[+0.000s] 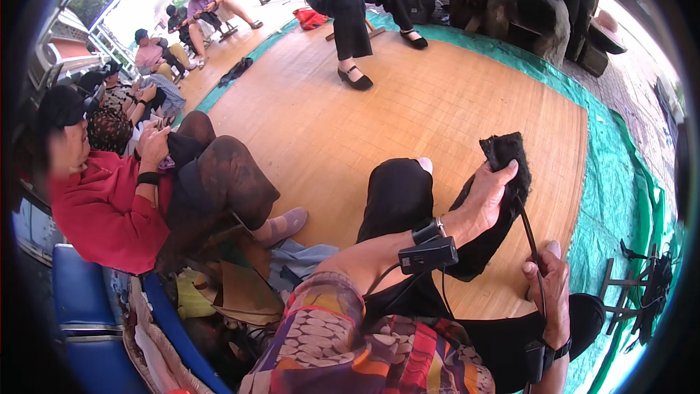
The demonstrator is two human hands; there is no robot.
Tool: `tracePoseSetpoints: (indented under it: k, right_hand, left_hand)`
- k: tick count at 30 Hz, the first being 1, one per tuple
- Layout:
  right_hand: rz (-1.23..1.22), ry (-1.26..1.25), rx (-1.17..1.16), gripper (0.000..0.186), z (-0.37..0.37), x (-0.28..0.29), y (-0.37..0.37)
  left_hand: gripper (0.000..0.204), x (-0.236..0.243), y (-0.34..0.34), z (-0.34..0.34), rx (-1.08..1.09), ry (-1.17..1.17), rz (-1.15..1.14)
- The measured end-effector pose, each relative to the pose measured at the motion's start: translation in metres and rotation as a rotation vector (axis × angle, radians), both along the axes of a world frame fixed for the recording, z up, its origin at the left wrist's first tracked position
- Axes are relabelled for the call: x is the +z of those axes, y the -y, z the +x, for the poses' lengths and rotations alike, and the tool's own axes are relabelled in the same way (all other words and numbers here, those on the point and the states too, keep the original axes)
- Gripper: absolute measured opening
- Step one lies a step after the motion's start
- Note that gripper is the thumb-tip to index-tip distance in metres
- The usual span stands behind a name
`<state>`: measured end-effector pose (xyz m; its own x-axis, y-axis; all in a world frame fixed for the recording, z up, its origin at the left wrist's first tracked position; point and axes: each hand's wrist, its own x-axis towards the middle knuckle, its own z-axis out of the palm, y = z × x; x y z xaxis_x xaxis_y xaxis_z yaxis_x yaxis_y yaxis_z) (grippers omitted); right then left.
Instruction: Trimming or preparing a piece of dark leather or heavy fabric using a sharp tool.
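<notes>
My left hand (485, 201) is closed on a piece of black fabric (504, 149) with a fuzzy, ragged upper end, the thumb pressed on its face. Its lower part hangs down over my knee area. From the fabric's right side a thin dark cord-like strip (529, 232) runs down to my right hand (550, 284). The fingers of that hand are curled round the strip, lower and to the right of the fabric. Whether the strip is sewn to the fabric or only touches it, I cannot tell. Small black devices are strapped to both my wrists.
A person in red (109, 204) sits close on my left, beside blue seats (84, 284) and a heap of cardboard (248, 292). Ahead, another person (343, 7) sits on the tan mat (437, 102). A green tarp (612, 197) edges it; a stove (521, 14) stands far right.
</notes>
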<state>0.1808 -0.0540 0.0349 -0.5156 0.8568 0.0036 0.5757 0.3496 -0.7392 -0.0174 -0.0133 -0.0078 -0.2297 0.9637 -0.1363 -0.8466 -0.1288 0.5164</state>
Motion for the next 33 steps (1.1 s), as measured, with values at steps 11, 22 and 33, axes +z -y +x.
tracePoseSetpoints:
  k: [11, 22, 33]
  right_hand:
    - [-0.049, 0.035, -0.025, 0.065, 0.002, -0.01, -0.006]
    - [0.002, 0.025, 0.002, 0.067, -0.006, 0.0, -0.007]
    - [0.004, 0.034, 0.07, 0.054, -0.021, 0.023, -0.005]
  left_hand:
    - [0.013, -0.003, 0.0, -0.004, -0.011, -0.009, -0.003]
    - [0.014, 0.003, 0.005, -0.005, 0.013, 0.033, -0.066]
    - [0.013, 0.001, 0.011, -0.018, 0.008, 0.091, -0.065]
